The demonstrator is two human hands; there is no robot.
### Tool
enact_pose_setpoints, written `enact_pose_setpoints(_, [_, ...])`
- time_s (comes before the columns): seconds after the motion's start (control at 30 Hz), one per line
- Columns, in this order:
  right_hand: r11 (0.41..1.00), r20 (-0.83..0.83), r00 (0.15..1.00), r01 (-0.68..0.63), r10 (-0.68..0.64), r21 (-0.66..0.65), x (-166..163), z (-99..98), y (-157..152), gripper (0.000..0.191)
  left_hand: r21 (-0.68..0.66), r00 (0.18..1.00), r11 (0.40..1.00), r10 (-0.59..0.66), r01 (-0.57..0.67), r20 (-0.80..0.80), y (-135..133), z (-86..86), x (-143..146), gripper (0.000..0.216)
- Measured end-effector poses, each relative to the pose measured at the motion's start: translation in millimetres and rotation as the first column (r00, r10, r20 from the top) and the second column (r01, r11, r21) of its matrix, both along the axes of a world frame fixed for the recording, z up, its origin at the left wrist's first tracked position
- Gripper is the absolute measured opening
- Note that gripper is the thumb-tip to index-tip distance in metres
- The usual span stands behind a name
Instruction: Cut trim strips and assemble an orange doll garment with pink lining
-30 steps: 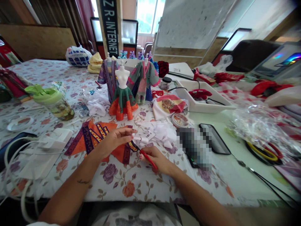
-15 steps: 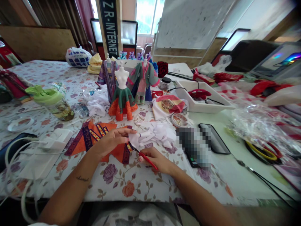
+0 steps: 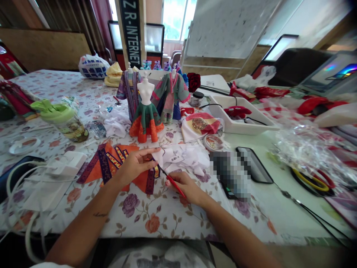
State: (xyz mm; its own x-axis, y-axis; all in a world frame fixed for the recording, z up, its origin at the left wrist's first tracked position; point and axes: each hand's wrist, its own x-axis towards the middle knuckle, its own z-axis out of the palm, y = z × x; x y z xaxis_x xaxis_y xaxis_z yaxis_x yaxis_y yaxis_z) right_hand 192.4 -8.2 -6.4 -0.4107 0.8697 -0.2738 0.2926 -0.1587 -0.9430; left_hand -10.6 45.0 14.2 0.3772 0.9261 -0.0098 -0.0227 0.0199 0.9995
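Between the thumb and fingers of my left hand (image 3: 138, 163) is a small white piece (image 3: 159, 154), thin like fabric or paper. My right hand (image 3: 185, 186) is closed around a slim red-handled tool (image 3: 176, 186); its narrow dark tip points up-left to the white piece. Whether the tip touches it I cannot tell. Partly under my left hand lies an orange garment piece (image 3: 93, 169) with purple and patterned bands. White scraps (image 3: 192, 158), one with printed characters, lie just beyond my hands. A white mannequin (image 3: 146, 93) in a green and orange skirt (image 3: 146, 126) stands behind.
Two dressed mannequins (image 3: 170, 93) stand farther back. To the left are a green-lidded bottle (image 3: 71, 124) and a white power strip (image 3: 52, 182) with cables. On the right lie a phone (image 3: 253, 165), a white tray (image 3: 245, 126), a tape roll (image 3: 213, 142) and clear plastic wrap (image 3: 304, 145).
The white piece in my left hand looks smaller and sits slightly higher. A white scrap with printing now shows beyond the tool. My right hand has shifted slightly.
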Motion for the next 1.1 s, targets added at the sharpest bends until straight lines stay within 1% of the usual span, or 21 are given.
enact_pose_setpoints(0.13, [0.999, -0.009, 1.000, -0.024, 0.024, -0.025, 1, -2.6, 1, 0.050, 0.000, 0.999, 0.999, -0.045, 0.045, 0.026, 0, -1.8, -2, 0.054])
enact_pose_setpoints(0.27, [0.996, -0.066, 0.997, -0.047, 0.043, -0.070, 0, -1.3, -1, 0.052, 0.014, 0.995, 0.995, -0.100, 0.099, 0.031, 0, -5.3, -5, 0.055])
enact_pose_setpoints(0.43, [0.995, -0.138, 0.988, -0.085, 0.076, -0.056, -1, 1.9, -2, 0.056, -0.023, 0.983, 0.985, -0.168, 0.170, 0.068, -1, -4.4, -6, 0.057])
enact_pose_setpoints(0.53, [0.992, -0.140, 0.984, -0.117, 0.111, -0.038, 0, 0.8, -1, 0.058, -0.043, 0.982, 0.984, -0.169, 0.173, 0.086, -2, -2.3, -4, 0.058])
enact_pose_setpoints(0.73, [0.991, -0.141, 0.982, -0.132, 0.129, -0.018, 2, -1.9, 1, 0.059, -0.066, 0.982, 0.986, -0.148, 0.156, 0.117, -4, 2.4, -2, 0.056])
enact_pose_setpoints(0.83, [0.989, -0.142, 0.979, -0.151, 0.148, -0.011, 3, -2.2, 1, 0.058, -0.069, 0.984, 0.984, -0.158, 0.164, 0.087, -4, 1.5, -2, 0.057])
enact_pose_setpoints(0.93, [0.988, -0.132, 0.980, -0.150, 0.146, -0.023, 3, -2.0, 0, 0.056, -0.059, 0.979, 0.981, -0.177, 0.183, 0.103, -4, 1.1, -2, 0.057])
enact_pose_setpoints(1.0, [0.989, -0.124, 0.983, -0.142, 0.137, -0.036, 3, -2.0, 0, 0.056, -0.070, 0.980, 0.983, -0.163, 0.171, 0.110, -5, 4.6, -1, 0.056])
enact_pose_setpoints(1.1, [0.990, -0.122, 0.984, -0.134, 0.128, -0.043, 3, -2.1, -1, 0.057, -0.094, 0.991, 0.988, -0.122, 0.126, 0.047, -7, 14.8, 1, 0.056])
